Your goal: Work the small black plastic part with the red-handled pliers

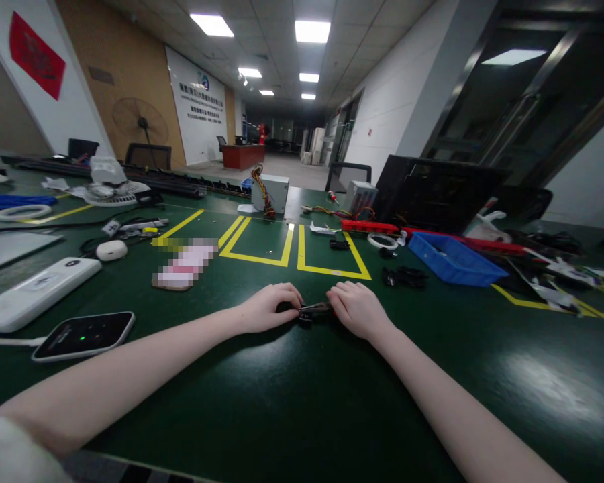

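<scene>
In the head view, my right hand (358, 310) is closed around a pair of pliers (316, 308). Their slim metal jaws point left, and a bit of red shows at the grip. Opposite it, my left hand (270, 308) pinches a small black piece (284, 306), mostly covered by the fingers. The jaw tips reach the left fingertips; whether they grip the black piece I cannot tell. Just under the jaws is another small dark part (305, 320), perhaps joined to the held piece. Both hands are low over the green tabletop (302, 409).
A blue tray (456, 258) stands right, near black cable bundles (404, 276). Yellow tape (332, 271) marks the table. Left lie a blurred pink phone-like item (186, 265), a white power bank (37, 295) and a black-faced device (84, 337). Behind stands a power supply (276, 194).
</scene>
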Motion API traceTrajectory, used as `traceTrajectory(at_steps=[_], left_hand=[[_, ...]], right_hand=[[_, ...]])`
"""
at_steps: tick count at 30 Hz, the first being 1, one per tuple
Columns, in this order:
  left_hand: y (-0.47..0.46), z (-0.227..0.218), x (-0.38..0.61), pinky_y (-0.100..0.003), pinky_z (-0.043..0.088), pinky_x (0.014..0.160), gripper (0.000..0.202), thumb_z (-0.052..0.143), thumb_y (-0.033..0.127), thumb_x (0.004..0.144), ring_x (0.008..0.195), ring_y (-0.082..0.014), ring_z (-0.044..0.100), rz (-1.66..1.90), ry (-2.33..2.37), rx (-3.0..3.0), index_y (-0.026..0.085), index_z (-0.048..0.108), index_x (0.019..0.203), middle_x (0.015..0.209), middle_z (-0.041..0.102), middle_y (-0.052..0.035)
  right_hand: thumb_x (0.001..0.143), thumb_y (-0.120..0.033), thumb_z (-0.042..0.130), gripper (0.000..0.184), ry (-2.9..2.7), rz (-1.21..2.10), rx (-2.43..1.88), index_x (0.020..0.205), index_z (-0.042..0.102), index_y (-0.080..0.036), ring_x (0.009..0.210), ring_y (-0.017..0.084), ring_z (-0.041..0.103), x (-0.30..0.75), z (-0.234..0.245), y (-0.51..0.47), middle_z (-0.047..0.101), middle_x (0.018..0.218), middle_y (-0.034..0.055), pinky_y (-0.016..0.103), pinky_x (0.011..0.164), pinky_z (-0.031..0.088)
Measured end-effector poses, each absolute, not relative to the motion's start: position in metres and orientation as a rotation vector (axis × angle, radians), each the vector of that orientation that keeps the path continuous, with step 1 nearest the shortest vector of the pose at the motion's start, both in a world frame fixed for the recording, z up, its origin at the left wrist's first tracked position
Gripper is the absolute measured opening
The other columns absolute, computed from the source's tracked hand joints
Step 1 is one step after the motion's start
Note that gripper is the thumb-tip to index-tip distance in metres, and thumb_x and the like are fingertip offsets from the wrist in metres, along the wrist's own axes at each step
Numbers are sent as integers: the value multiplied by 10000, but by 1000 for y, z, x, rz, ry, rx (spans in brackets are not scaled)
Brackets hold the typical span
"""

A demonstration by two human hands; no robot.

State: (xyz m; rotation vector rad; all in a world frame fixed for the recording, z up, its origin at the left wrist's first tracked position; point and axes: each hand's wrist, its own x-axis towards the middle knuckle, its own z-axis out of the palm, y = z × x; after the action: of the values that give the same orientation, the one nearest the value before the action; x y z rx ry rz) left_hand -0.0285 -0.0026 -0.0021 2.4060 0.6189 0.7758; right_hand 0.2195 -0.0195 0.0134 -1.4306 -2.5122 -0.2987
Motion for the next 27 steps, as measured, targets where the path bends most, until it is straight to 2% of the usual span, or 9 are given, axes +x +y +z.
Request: traceTrajectory(at_steps=[8, 14, 21, 27], left_hand=[[-1, -4, -29, -337, 494, 914, 53, 622, 179, 896, 980, -187, 635, 744, 634, 2420, 160, 672, 895, 1056, 653, -68], [-1, -2, -30, -348, 489, 921, 67, 622, 184, 890, 994, -194, 630, 721, 631, 2422, 165, 681, 915, 1064, 656, -73], [1, 1, -35, -376, 459, 962, 145, 716, 199, 803, 1039, -219, 620, 653, 608, 2433, 172, 684, 942, 1110, 658, -75], [2, 3, -36, -366, 464, 946, 131, 720, 231, 825, 1039, -211, 625, 634, 560, 2419, 177, 693, 942, 1104, 665, -74]], right_hand=[[1013, -306, 281, 416, -2506, -298, -1399, 832, 632, -178, 754, 163, 560, 216, 11, -20, 667, 832, 63, 311, 679, 330], [1012, -301, 287, 418, -2509, -300, -1394, 812, 635, -182, 729, 160, 563, 216, 11, -20, 668, 811, 58, 313, 671, 334], [1015, -318, 292, 432, -2522, -302, -1387, 778, 628, -183, 709, 156, 554, 215, 12, -20, 664, 796, 56, 310, 670, 333], [1011, -316, 299, 426, -2522, -325, -1377, 768, 622, -183, 722, 162, 548, 214, 11, -21, 661, 800, 62, 315, 680, 323]])
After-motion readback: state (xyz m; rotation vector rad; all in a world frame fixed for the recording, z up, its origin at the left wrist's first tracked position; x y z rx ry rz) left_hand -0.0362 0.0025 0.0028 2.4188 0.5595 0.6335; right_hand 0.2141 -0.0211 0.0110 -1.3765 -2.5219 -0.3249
